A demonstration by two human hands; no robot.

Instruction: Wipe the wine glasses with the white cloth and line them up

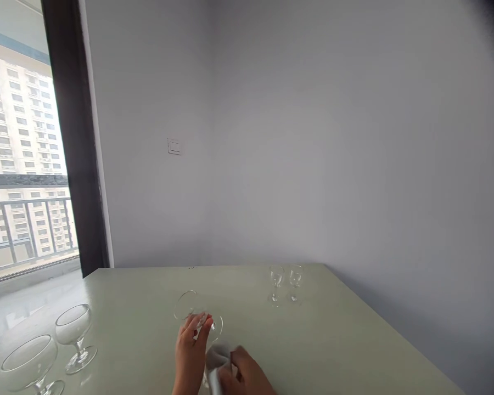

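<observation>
My left hand (191, 340) is closed around a clear stemmed glass (186, 305), which is tilted, its bowl to the upper left and its round foot to the right of my fingers. Just to the right, my right hand (247, 374) grips a light grey cloth (218, 356), slightly blurred, below the foot of the glass. Something clear shows in part beside the cloth, too hidden to make out. Both hands are above the near part of the pale green table (313, 351).
Two large stemmed glasses (73, 326) (29, 362) stand at the table's left. Two smaller ones (276, 277) (296, 277) stand near the back right. Grey walls (313, 137) rise behind, with a light switch (174, 146). A window (24, 137) is on the left.
</observation>
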